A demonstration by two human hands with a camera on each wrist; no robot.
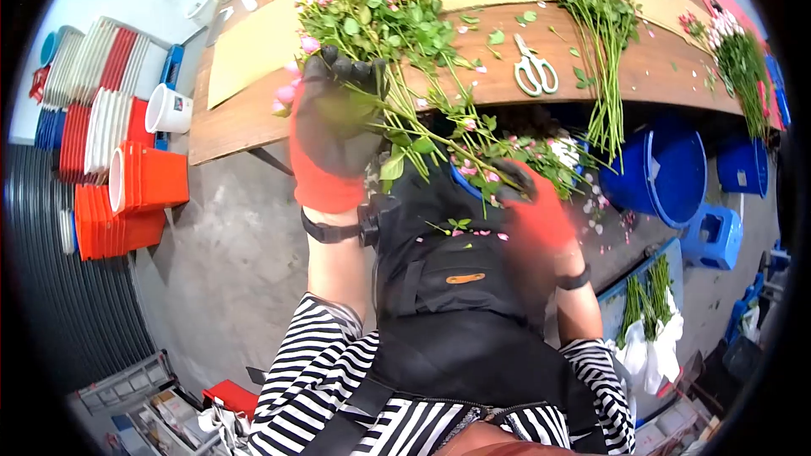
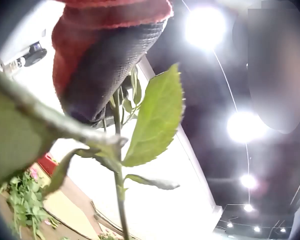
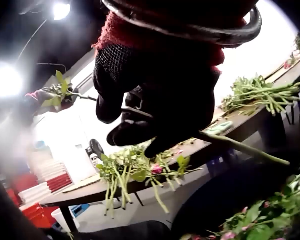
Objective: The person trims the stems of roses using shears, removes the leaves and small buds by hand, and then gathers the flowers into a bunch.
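My left hand [image 1: 334,139], in a red glove with a dark palm, grips a leafy rose stem below its pink blooms [image 1: 287,95]. In the left wrist view a serrated green leaf [image 2: 157,117] stands out beside the stem under the gloved fingers. Lower and to the right, my right hand [image 1: 542,209], gloved alike, pinches the same rose stem [image 3: 245,149] near its cut end, which juts out past the fingers. Just beyond the left hand, a heap of pink roses [image 1: 372,21] lies on the wooden table, stems toward me.
White-handled scissors [image 1: 536,72] lie near the table edge [image 1: 676,93], beside another rose bunch [image 1: 600,25]. Beneath stand a blue tub [image 1: 667,173] and a container of cut leaves and petals [image 1: 541,160]. Red crates [image 1: 127,211] are stacked on the left.
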